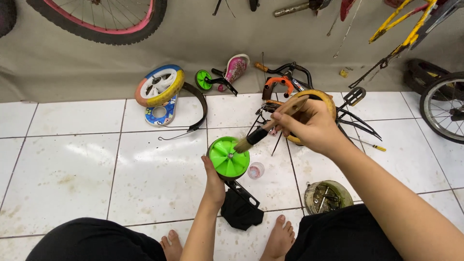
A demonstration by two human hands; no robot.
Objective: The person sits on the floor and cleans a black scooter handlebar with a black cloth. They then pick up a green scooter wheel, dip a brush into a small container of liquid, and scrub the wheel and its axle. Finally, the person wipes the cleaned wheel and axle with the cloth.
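Multicoloured wheel [159,87]: lies in the upper left of the frame on the white tiled floor [72,159], with a curved black mudguard [199,104] beside it. No hand is near it.

Second green wheel [204,79]: rests at upper centre next to a pink saddle [235,67], well apart from both hands; by the look of it, not yet worked on.

Left hand [214,181]: centre of the frame, fingers closed around the lower edge of the green training wheel [228,157] from below, thumb against its side. The wheel is held up off the floor with its flat face towards the camera.

Black bracket [244,193]: attached below the held wheel, above a black cloth [240,212] on the tiles between the bare feet.

Small clear cup [255,169]: stands on the floor just right of the held wheel.

Brush [256,136]: bristles touch the upper right of the green face; the wooden handle runs up to the right.

Right hand [309,126]: right of centre, fingers curled tightly around the brush handle, no gap visible.

Progress, as judged: brushing of the green face is under way. The face looks mostly clean and bright; whether the rim and back are done cannot be told.

Round tin [328,195]: lower right, holding small metal parts, untouched.

Screwdriver [372,144]: lies on the tiles at right, apart from the hands.
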